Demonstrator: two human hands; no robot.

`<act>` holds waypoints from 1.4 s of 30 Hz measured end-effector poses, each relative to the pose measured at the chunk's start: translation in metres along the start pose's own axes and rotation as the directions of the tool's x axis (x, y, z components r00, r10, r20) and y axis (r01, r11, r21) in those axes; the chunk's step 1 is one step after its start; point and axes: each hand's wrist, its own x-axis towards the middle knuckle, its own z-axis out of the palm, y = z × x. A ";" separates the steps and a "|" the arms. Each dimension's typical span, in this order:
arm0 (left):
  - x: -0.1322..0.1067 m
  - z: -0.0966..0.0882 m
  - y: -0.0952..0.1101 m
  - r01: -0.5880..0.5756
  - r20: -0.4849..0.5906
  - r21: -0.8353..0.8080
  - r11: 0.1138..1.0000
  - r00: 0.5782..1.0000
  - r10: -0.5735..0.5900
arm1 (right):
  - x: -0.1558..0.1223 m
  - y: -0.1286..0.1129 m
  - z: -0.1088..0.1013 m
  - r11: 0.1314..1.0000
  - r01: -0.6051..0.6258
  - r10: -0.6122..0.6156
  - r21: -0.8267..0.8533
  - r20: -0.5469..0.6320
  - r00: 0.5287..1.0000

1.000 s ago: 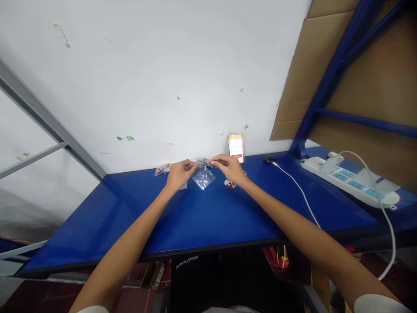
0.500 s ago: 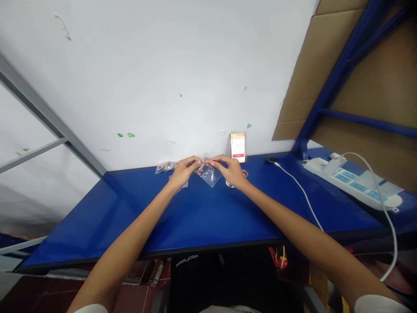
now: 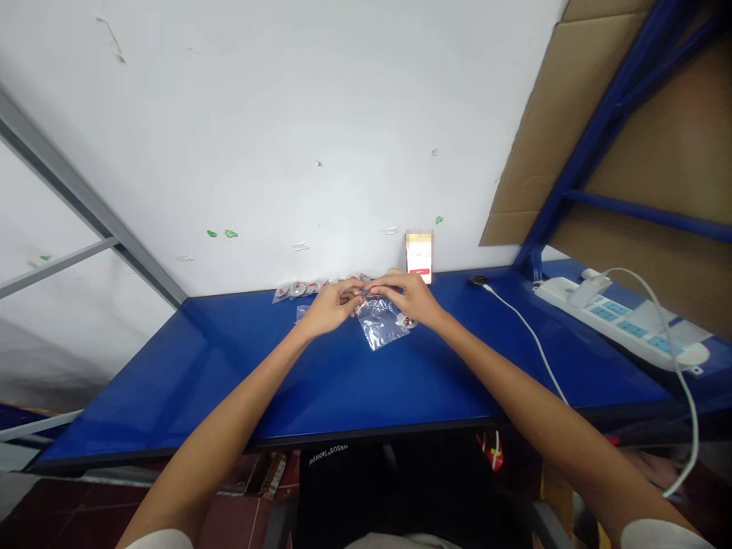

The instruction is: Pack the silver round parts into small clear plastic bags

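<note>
A small clear plastic bag (image 3: 380, 326) hangs from the pinched fingers of both hands, a little above the blue table. My left hand (image 3: 332, 306) grips its upper left edge, thumb against fingers. At the upper right edge, my right hand (image 3: 412, 296) pinches it with thumb and forefinger. Just behind the hands, several round badge-like pieces in clear bags (image 3: 298, 289) lie in a row along the wall. Another clear bag (image 3: 302, 312) lies by my left hand. Beside my right hand rests a loose round piece (image 3: 408, 322), partly covered.
A lit phone (image 3: 419, 255) leans on the wall behind my right hand. To the right lie a black round charger (image 3: 476, 280) with a white cable and a white power strip (image 3: 623, 323). A blue metal frame (image 3: 563, 179) rises at the right end of the blue table (image 3: 188, 381).
The bag hangs lower and shows more of its sheet, turned slightly. My left hand has shifted a little right and down, uncovering more of the row of bagged pieces.
</note>
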 end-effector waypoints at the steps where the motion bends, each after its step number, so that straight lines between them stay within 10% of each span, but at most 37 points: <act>1: 0.000 0.000 -0.001 -0.016 0.009 0.011 1.000 1.000 0.016 | 0.000 0.000 0.000 1.000 0.016 -0.016 0.001 0.023 1.000; 14: -0.001 0.000 0.006 -0.160 -0.005 0.370 0.915 0.985 0.174 | 0.000 -0.013 -0.010 0.974 -0.190 0.199 -0.124 0.063 0.978; 29: -0.005 0.004 0.005 -0.190 -0.061 0.565 0.803 0.961 0.270 | 0.002 -0.008 -0.008 0.976 -0.118 0.140 -0.183 0.111 0.984; 42: -0.008 0.010 0.022 -0.195 -0.025 0.388 0.901 0.975 0.222 | 0.001 -0.006 -0.010 0.971 -0.156 0.185 -0.183 0.153 0.971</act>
